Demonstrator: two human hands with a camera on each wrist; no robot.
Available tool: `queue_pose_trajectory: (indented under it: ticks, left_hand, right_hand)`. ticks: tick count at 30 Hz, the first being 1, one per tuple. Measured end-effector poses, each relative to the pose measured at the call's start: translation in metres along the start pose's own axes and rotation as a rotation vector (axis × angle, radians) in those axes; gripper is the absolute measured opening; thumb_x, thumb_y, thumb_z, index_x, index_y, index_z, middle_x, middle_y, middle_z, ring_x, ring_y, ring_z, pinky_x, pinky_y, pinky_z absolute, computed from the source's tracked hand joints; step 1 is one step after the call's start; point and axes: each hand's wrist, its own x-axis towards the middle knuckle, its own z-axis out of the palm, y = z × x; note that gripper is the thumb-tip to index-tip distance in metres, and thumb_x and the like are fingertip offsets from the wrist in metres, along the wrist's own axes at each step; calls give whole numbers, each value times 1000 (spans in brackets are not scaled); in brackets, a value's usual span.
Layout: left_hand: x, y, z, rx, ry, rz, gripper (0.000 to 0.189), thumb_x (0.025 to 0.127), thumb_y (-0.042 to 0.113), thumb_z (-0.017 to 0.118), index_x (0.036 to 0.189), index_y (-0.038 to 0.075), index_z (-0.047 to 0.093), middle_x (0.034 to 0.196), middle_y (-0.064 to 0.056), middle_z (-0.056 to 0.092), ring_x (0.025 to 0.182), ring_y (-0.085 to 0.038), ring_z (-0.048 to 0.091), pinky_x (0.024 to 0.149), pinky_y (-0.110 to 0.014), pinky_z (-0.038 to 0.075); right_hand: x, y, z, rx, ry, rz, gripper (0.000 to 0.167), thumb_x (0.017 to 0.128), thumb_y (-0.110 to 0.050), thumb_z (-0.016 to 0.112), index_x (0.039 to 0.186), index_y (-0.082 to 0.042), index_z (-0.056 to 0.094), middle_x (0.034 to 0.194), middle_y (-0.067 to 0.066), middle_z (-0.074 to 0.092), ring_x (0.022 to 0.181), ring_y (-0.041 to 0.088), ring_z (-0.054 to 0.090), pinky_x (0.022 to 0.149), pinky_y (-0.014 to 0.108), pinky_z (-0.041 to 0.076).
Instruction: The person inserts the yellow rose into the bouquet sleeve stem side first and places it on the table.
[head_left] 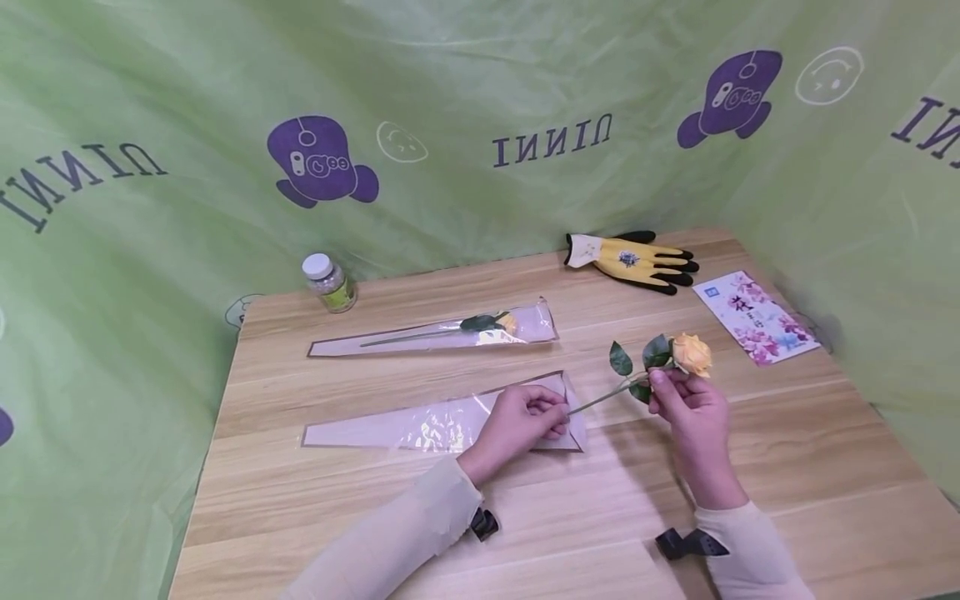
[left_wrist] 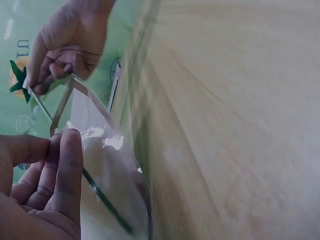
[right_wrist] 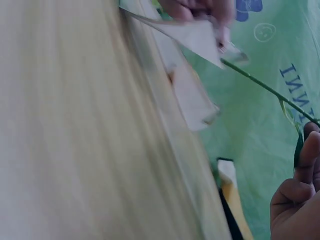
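Note:
My right hand (head_left: 699, 421) pinches a yellow-orange rose (head_left: 692, 356) by its stem, just below the bloom and among the green leaves. Its thin green stem slants down leftward to the mouth of a clear, brown-edged flower sleeve (head_left: 367, 434) lying on the table. At that mouth my left hand (head_left: 521, 421) pinches the sleeve's edge between thumb and fingers. In the left wrist view the lower stem (left_wrist: 107, 202) runs past my left fingers and down along the sleeve. Whether my left fingers also touch the stem cannot be told.
Behind lies a second sleeve (head_left: 337, 347) with another yellow rose inside. A white-capped jar (head_left: 330, 283) stands at the back left. Toward the back right are a yellow-and-black glove (head_left: 630, 260) and a flower-printed card (head_left: 756, 317). Green printed cloth (head_left: 465, 83) surrounds the wooden table (head_left: 585, 533).

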Motion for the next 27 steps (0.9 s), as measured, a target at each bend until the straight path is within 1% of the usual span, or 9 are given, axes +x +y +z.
queue_pose_trajectory:
  ticks: [4, 8, 12, 14, 17, 19, 21, 24, 27]
  left_hand:
    - [1, 0, 1, -95, -7, -48, 9, 93, 0, 71, 98, -7, 71, 78, -11, 72, 70, -19, 72, 69, -35, 66]
    - [2, -1, 1, -156, 11, -93, 10, 92, 0, 71, 98, -8, 71, 79, -14, 72, 71, -20, 73, 70, -35, 66]
    - [2, -2, 2, -210, 17, -115, 9, 92, -3, 70, 99, -8, 71, 81, -16, 73, 71, -20, 73, 71, -36, 66]
    - [2, -1, 3, -234, 14, -120, 9, 91, -4, 70, 99, -9, 71, 82, -16, 73, 71, -20, 73, 71, -35, 66]
    - [3, 0, 5, -253, 14, -129, 9, 91, -5, 69, 99, -9, 71, 82, -16, 73, 70, -19, 72, 71, -35, 66]
    - [3, 0, 6, -258, 27, -134, 8, 91, -5, 69, 98, -9, 71, 82, -16, 73, 70, -18, 72, 71, -34, 66]
    - [4, 0, 7, -258, 44, -139, 8, 91, -5, 69, 98, -10, 71, 82, -17, 73, 69, -19, 72, 71, -33, 66]
    - [5, 0, 6, -255, 65, -137, 9, 91, -5, 70, 98, -11, 70, 82, -19, 72, 69, -19, 72, 70, -33, 66]
    - [6, 1, 5, -247, 66, -127, 10, 91, -6, 70, 99, -11, 70, 83, -20, 72, 70, -20, 72, 70, -33, 66]
  right_hand:
    - [-7, 7, 5, -10, 11, 44, 11, 96, 7, 64, 89, 0, 68, 74, 6, 68, 54, 12, 58, 50, 20, 57]
    - [-9, 11, 8, -10, 18, 43, 12, 97, 6, 64, 89, -2, 66, 73, 6, 67, 53, 12, 56, 48, 20, 56]
    - [-9, 12, 11, -19, 57, -17, 9, 96, 6, 66, 87, 1, 65, 73, 7, 67, 51, 12, 54, 46, 19, 53]
    - [-8, 11, 12, -25, 83, -52, 7, 95, 4, 68, 89, 5, 64, 74, 8, 68, 51, 12, 53, 46, 18, 51]
    - [-8, 11, 14, -34, 114, -81, 14, 94, 1, 71, 92, 12, 63, 77, 10, 69, 51, 12, 52, 45, 17, 50]
    - [-8, 12, 16, -35, 121, -78, 19, 93, -1, 72, 94, 15, 62, 79, 11, 71, 51, 12, 52, 45, 17, 49]
    - [-10, 14, 17, -44, 101, -51, 19, 93, -2, 73, 95, 14, 62, 79, 11, 71, 52, 12, 52, 45, 18, 50]
    - [-13, 18, 17, -68, 41, 15, 15, 94, -4, 73, 96, 8, 64, 78, 7, 68, 54, 12, 53, 46, 19, 50]
    - [-14, 21, 17, -63, -18, 57, 14, 95, -5, 71, 102, 5, 65, 80, 5, 67, 55, 12, 52, 47, 19, 49]
